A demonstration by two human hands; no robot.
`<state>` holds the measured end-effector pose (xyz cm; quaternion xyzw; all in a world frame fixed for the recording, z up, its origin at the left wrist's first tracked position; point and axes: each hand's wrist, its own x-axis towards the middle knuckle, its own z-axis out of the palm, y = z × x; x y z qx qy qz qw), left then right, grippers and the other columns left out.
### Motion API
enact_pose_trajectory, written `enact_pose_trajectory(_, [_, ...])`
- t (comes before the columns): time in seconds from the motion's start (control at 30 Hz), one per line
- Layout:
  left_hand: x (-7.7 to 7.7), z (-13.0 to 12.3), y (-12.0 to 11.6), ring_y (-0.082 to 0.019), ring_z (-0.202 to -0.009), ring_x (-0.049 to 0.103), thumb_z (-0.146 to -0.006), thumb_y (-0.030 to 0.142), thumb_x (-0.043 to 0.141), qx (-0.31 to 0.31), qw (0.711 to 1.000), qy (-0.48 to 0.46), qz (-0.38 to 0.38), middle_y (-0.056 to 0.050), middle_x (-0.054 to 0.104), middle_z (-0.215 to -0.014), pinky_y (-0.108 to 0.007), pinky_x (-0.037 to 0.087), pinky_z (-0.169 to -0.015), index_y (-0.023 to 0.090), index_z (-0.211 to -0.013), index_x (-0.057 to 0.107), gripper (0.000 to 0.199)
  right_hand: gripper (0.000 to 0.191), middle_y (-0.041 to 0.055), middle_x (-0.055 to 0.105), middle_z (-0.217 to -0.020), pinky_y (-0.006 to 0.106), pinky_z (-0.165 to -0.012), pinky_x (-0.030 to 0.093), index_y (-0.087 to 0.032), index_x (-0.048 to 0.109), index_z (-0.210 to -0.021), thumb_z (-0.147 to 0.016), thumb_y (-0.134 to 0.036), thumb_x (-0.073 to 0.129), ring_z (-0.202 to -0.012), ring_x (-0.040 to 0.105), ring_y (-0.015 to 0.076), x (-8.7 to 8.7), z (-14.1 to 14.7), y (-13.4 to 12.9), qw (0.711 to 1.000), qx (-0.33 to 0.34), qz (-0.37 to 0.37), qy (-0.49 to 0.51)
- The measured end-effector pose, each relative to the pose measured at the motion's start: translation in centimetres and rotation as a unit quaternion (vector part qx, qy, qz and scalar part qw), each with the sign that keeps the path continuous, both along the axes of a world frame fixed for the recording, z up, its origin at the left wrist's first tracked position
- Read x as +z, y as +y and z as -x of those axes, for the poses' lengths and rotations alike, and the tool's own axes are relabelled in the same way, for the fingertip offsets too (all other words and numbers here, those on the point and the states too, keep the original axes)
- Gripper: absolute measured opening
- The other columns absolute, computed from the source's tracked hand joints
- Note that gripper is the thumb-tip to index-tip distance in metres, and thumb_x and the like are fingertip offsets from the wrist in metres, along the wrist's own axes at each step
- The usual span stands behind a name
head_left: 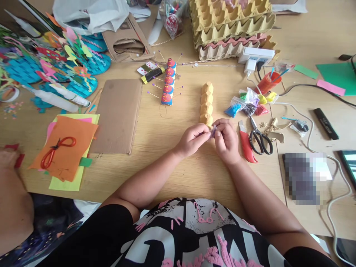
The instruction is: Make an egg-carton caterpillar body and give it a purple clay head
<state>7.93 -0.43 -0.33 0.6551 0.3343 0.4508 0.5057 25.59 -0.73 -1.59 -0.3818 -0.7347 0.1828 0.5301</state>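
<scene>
Both hands meet at the middle of the table, fingers pinched around a small purple piece (pixel 213 131). My left hand (pixel 193 139) grips its left side, and my right hand (pixel 226 141) closes on its right side. Just beyond the fingertips lies a yellow egg-carton strip (pixel 207 100), its near end touching or almost touching my hands. Farther left stands a painted strip (pixel 168 82) in red, blue and white, with smiling faces and purple-tipped sticks. Bags of coloured clay (pixel 233 108) lie to the right of the yellow strip.
Scissors (pixel 260 139) and a red cutter (pixel 247 146) lie right of my hands. Cardboard (pixel 118 115) and orange paper (pixel 65 155) with red-handled scissors (pixel 58 147) are on the left. Egg trays (pixel 230 27) are stacked behind. Another person's hand (pixel 8 159) rests at the left edge.
</scene>
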Motion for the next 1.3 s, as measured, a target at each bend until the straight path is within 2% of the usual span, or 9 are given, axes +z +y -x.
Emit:
enact_pose_trajectory(0.27, [-0.3, -0.2, -0.3, -0.02, -0.076, 0.055, -0.105, 0.032, 0.051, 0.07, 0.967, 0.174, -0.174, -0.005, 0.063, -0.08, -0.035, 0.039, -0.071, 0.024, -0.081, 0.054, 0.026, 0.009, 0.0079, 0.067, -0.116, 0.048, -0.088, 0.057, -0.028, 0.056, -0.097, -0.102, -0.02, 0.057, -0.105, 0.066, 0.0262, 0.2, 0.0, -0.5, 0.994, -0.029, -0.07, -0.073])
enact_pose_trajectory(0.4, [-0.5, -0.3, -0.6, -0.022, -0.075, 0.055, -0.104, 0.03, 0.053, 0.113, 0.953, 0.179, -0.218, -0.005, 0.06, -0.076, -0.037, 0.037, -0.071, 0.025, -0.079, 0.051, 0.026, 0.013, 0.0082, 0.065, -0.122, 0.051, -0.093, 0.055, -0.029, 0.058, -0.101, -0.098, -0.016, 0.061, -0.11, 0.064, 0.0286, 0.0, 0.2, -0.8, 0.991, -0.052, -0.095, -0.072])
enact_pose_trajectory(0.63, [-0.2, -0.4, -0.5, -0.019, -0.073, 0.049, -0.11, 0.041, 0.048, 0.181, 0.959, 0.148, -0.16, -0.002, 0.053, -0.074, -0.036, 0.036, -0.071, 0.024, -0.076, 0.048, 0.038, 0.014, 0.0113, 0.067, -0.124, 0.06, -0.104, 0.055, -0.028, 0.061, -0.105, -0.096, -0.019, 0.063, -0.114, 0.064, 0.0321, -0.3, 0.4, -1.4, 0.988, -0.06, -0.096, -0.11])
enact_pose_trajectory(0.8, [0.5, -0.1, -0.3, -0.016, -0.07, 0.047, -0.109, 0.058, 0.049, 0.081, 0.992, 0.025, -0.088, 0.0, 0.052, -0.073, -0.033, 0.041, -0.07, 0.023, -0.077, 0.051, 0.047, 0.018, 0.0102, 0.066, -0.131, 0.058, -0.102, 0.058, -0.031, 0.059, -0.119, -0.101, -0.031, 0.06, -0.119, 0.067, 0.0314, 0.3, -0.2, -1.1, 0.987, -0.045, -0.131, -0.076])
enact_pose_trajectory(0.9, [0.3, 0.1, 0.0, -0.014, -0.067, 0.046, -0.105, 0.064, 0.054, 0.033, 0.998, -0.061, 0.012, 0.001, 0.051, -0.072, -0.03, 0.041, -0.065, 0.022, -0.081, 0.055, 0.049, 0.052, 0.0145, 0.064, -0.14, 0.06, -0.103, 0.06, -0.029, 0.053, -0.144, -0.099, -0.05, 0.068, -0.126, 0.066, 0.0359, 0.2, -0.5, -0.4, 0.992, -0.02, -0.104, -0.072])
enact_pose_trajectory(0.97, [0.0, 0.2, 0.2, -0.014, -0.065, 0.045, -0.103, 0.064, 0.058, 0.022, 0.993, -0.092, 0.074, 0.001, 0.051, -0.072, -0.029, 0.039, -0.061, 0.022, -0.083, 0.059, 0.047, 0.062, 0.0153, 0.067, -0.136, 0.058, -0.1, 0.061, -0.028, 0.049, -0.154, -0.1, -0.05, 0.07, -0.122, 0.068, 0.035, -0.1, -0.5, -0.1, 0.993, -0.005, -0.076, -0.086])
enact_pose_trajectory(1.03, [-0.1, 0.2, 0.5, -0.013, -0.063, 0.042, -0.102, 0.061, 0.061, 0.031, 0.989, -0.098, 0.108, 0.002, 0.048, -0.069, -0.028, 0.036, -0.058, 0.022, -0.079, 0.058, 0.045, 0.057, 0.0138, 0.069, -0.129, 0.054, -0.096, 0.063, -0.028, 0.05, -0.154, -0.102, -0.043, 0.069, -0.115, 0.069, 0.0323, -0.3, -0.4, 0.0, 0.994, -0.012, -0.059, -0.094])
enact_pose_trajectory(1.17, [-0.1, 0.4, 1.0, -0.011, -0.064, 0.039, -0.101, 0.054, 0.067, 0.073, 0.99, -0.086, 0.088, 0.004, 0.042, -0.066, -0.026, 0.036, -0.062, 0.021, -0.072, 0.052, 0.046, 0.047, 0.0119, 0.07, -0.122, 0.052, -0.092, 0.063, -0.028, 0.056, -0.147, -0.103, -0.038, 0.068, -0.109, 0.068, 0.0306, -0.4, -0.3, -0.1, 0.993, -0.031, -0.056, -0.102])
enact_pose_trajectory(1.3, [-0.1, 0.6, 1.1, -0.01, -0.065, 0.041, -0.095, 0.052, 0.078, 0.146, 0.985, -0.079, 0.034, 0.006, 0.045, -0.07, -0.025, 0.036, -0.064, 0.023, -0.09, 0.066, 0.032, 0.042, 0.0121, 0.069, -0.121, 0.054, -0.094, 0.062, -0.028, 0.056, -0.145, -0.105, -0.038, 0.064, -0.11, 0.068, 0.0309, -0.6, -0.6, 0.0, 0.992, -0.065, -0.048, -0.098])
